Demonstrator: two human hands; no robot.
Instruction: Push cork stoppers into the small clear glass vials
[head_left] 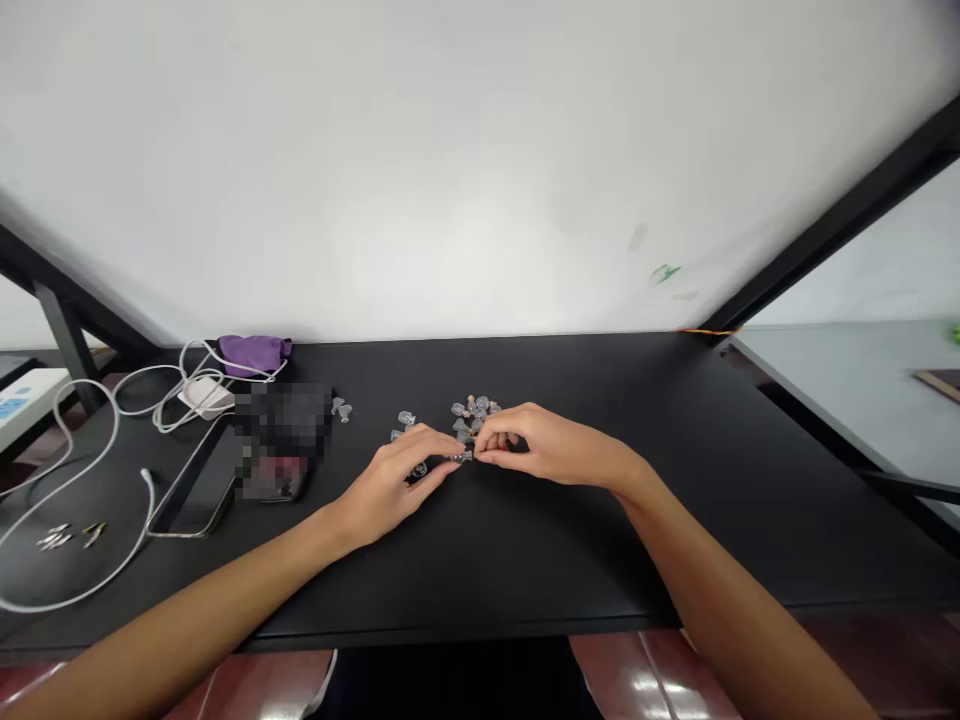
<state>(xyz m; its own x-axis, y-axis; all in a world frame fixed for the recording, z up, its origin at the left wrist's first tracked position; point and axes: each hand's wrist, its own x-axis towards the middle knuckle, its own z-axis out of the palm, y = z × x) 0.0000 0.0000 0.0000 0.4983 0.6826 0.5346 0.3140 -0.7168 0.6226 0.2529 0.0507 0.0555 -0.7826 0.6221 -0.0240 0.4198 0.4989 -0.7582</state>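
My left hand (394, 485) and my right hand (532, 445) meet above the black desk (570, 560), their fingertips pinched together on a small clear part with a metal end (462, 456). A loose cluster of similar small clear plastic parts (474, 412) lies just beyond my right fingers. A few more (406, 419) rest near my left hand, and one (419, 468) sits partly hidden under my left fingers. Their exact kind is too small to tell.
Left of my hands lie a black phone (196, 490), a white charger (205, 397) with looped white cable (67, 500), a purple pouch (253, 355), and small metal pieces (54, 538). A pixelated patch (281, 435) hides some items. A white wall (450, 170) backs the desk.
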